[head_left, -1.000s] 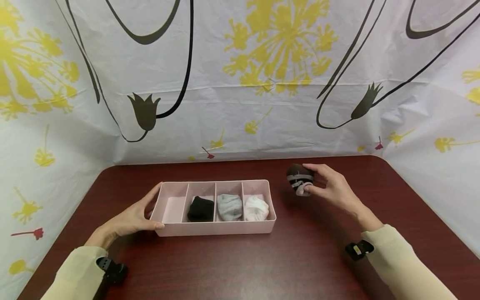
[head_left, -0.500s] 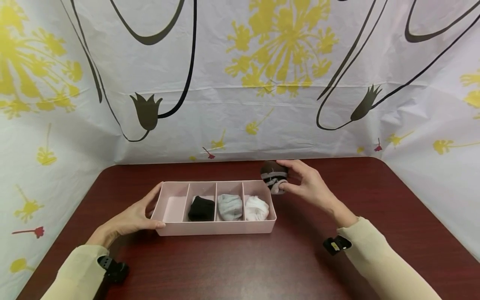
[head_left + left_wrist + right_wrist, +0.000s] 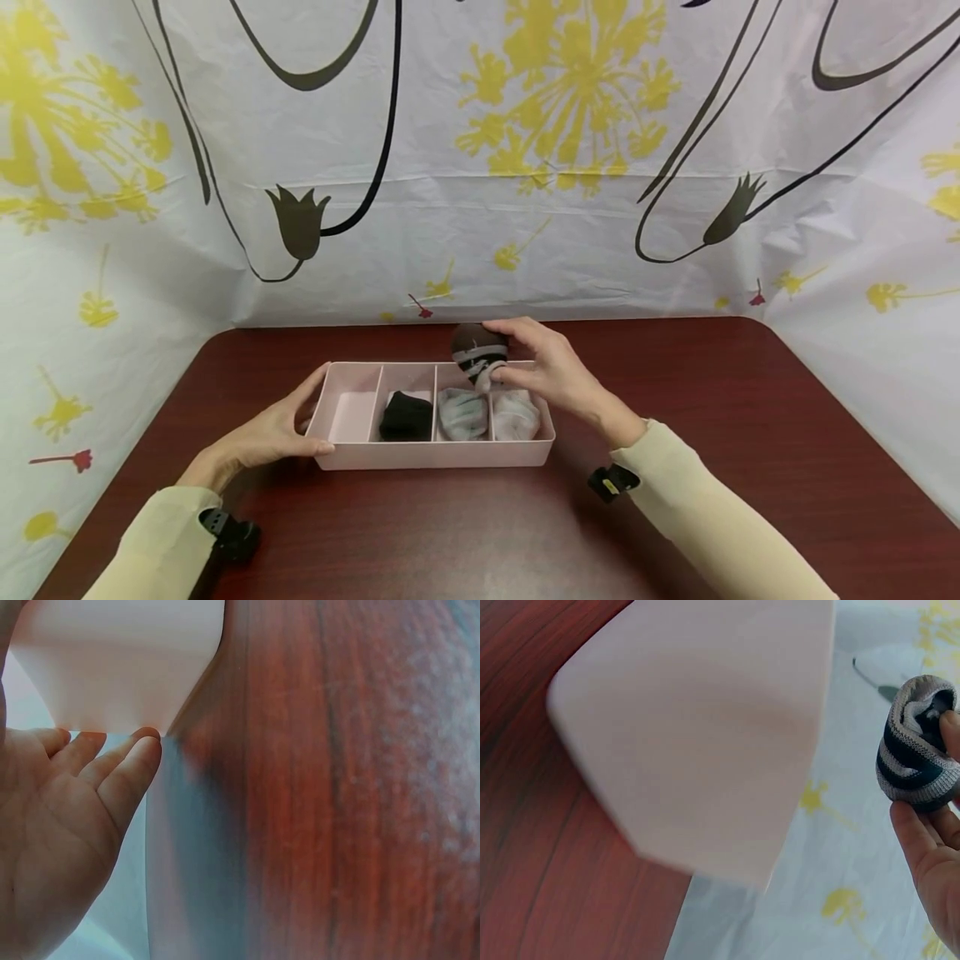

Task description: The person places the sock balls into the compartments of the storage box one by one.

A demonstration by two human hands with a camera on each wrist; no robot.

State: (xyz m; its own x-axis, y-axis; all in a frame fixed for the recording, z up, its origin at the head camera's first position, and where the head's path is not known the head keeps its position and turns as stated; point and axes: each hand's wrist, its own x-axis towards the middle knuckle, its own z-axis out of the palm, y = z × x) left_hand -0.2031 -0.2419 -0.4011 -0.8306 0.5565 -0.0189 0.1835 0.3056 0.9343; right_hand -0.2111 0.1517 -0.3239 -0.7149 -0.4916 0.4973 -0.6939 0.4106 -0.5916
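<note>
In the head view a pale pink divided box [image 3: 435, 456] stands on the table. My left hand [image 3: 262, 429] grips its left end, thumb at the front corner and fingers reaching toward the back; the left wrist view shows fingertips [image 3: 146, 742] along the box edge. My right hand [image 3: 558, 375] pinches a rolled striped sock [image 3: 480, 346], dark brown with grey and black bands, above the back edge of the box. Inside lie a rolled black sock [image 3: 407, 415], a rolled grey sock [image 3: 462, 414] and a rolled white sock [image 3: 516, 415], each in its own compartment. The leftmost compartment [image 3: 354, 417] holds nothing.
The dark red wooden table [image 3: 465, 533] has its far edge against a white cloth backdrop [image 3: 420, 192] printed with flowers. More of this cloth hangs at both sides. Each wrist wears a black strap-on device, on the left [image 3: 231, 535] and on the right [image 3: 612, 482].
My right hand has carried the striped sock leftward, from right of the box to above its compartments. My left hand keeps its grip on the box end.
</note>
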